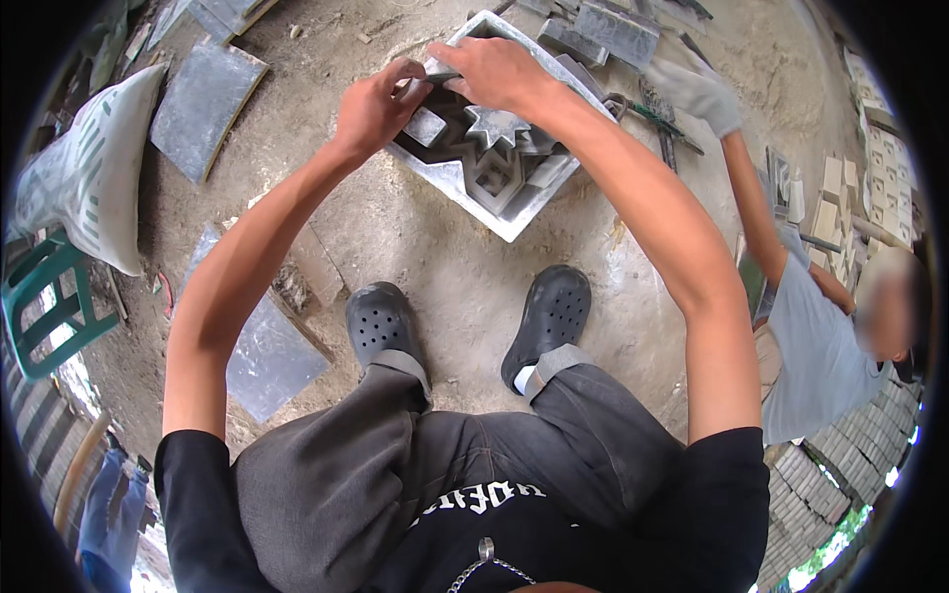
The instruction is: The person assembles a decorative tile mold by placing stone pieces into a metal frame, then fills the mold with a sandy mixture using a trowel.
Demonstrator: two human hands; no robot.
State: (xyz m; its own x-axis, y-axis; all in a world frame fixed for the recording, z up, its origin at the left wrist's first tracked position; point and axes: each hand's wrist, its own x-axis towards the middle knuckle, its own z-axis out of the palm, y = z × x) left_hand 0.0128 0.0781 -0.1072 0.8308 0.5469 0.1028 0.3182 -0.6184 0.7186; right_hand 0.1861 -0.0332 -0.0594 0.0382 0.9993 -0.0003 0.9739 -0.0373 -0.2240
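A grey metal mold [510,223] with a rectangular frame lies on the ground beyond my feet, turned at an angle. Inside it are a star-shaped block [497,126] and zigzag-walled pieces. Over its left edge, my left hand [378,107] pinches one end of a thin dark strip [442,77]. My right hand [494,75] reaches across the far part of the mold. Its bent fingers close on the strip's other end, and the fingertips are partly hidden.
Flat grey plates [208,107] and a stuffed white sack [104,163] lie left, near a green plastic stool [59,301]. Metal blocks [613,35] lie beyond the mold. At right, a co-worker's gloved hand [697,94] reaches near green-handled pliers [657,121]. Stacked pale blocks [840,208] stand farther right.
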